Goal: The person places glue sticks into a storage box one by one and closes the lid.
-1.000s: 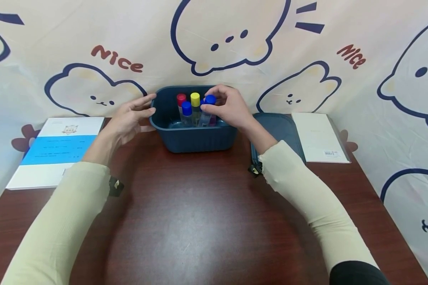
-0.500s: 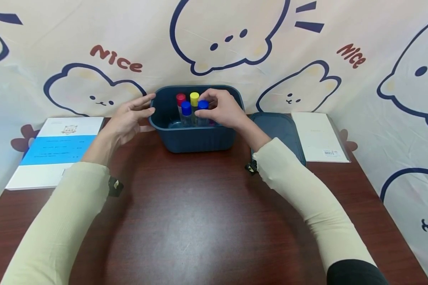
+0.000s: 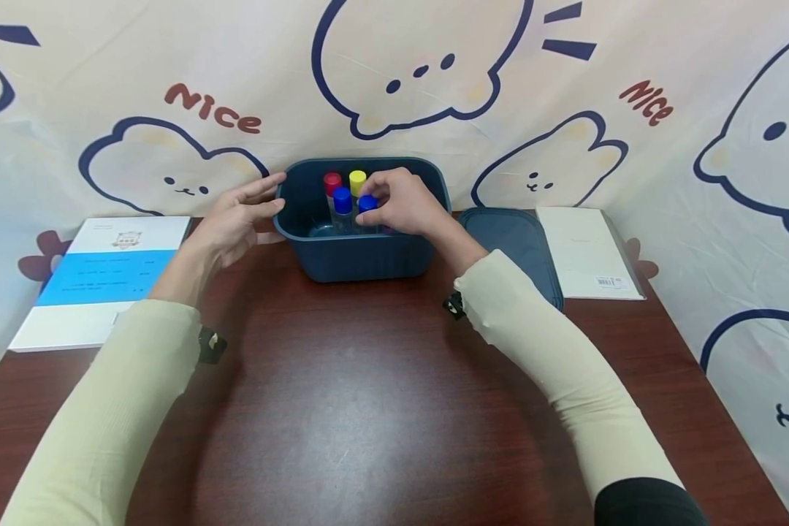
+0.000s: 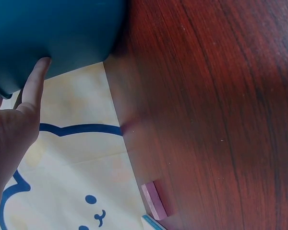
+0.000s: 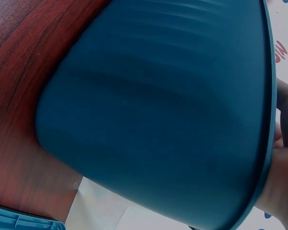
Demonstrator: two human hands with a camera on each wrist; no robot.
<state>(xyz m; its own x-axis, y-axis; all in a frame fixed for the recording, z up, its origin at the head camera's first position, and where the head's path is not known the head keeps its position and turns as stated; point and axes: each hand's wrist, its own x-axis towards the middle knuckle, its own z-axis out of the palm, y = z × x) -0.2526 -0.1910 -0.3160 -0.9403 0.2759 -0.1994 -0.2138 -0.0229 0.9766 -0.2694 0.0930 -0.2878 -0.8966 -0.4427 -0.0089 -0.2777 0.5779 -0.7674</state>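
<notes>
A dark blue bin (image 3: 358, 259) stands against the back wall cloth. Inside it stand clear bottles with a red cap (image 3: 332, 183), a yellow cap (image 3: 357, 180) and blue caps. My right hand (image 3: 404, 201) reaches over the rim and pinches a blue-capped bottle (image 3: 367, 204) near its top; its lower part is hidden. Beside it stands another blue-capped bottle (image 3: 342, 201). My left hand (image 3: 230, 223) touches the bin's left end with extended fingers, and in the left wrist view one finger (image 4: 37, 81) lies against the outer wall. The right wrist view shows mostly the bin's side (image 5: 153, 110).
A dark blue lid (image 3: 513, 245) lies to the right of the bin, with a white book (image 3: 588, 252) beyond it. A blue-and-white book (image 3: 105, 277) lies at the left. The left wrist view shows a small purplish block (image 4: 154, 200) on the brown table (image 3: 342, 409).
My right hand has moved left and slightly down with the blue-capped bottle, bringing it close beside the other blue-capped one. My left hand stays at the bin's left end.
</notes>
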